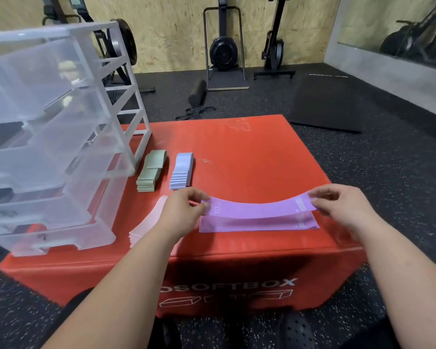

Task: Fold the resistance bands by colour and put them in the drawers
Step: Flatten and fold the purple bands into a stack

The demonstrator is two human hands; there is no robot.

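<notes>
Two hands hold one purple band (257, 209) stretched between them above the red box (237, 152) — the left hand (186, 207) pinches the end marked 10, the right hand (342, 205) pinches the other. A flat purple layer (257, 224) lies just beneath, its count unclear. The left forearm hides part of the pink stack (146, 227). A green stack (150, 172) and a blue stack (183, 170) sit beside the clear drawer unit (48, 137), cut off at the left — its contents too hazy to name.

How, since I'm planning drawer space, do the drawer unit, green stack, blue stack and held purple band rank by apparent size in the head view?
1. drawer unit, clearly largest.
2. purple band.
3. green stack and blue stack: too alike to rank.
</notes>
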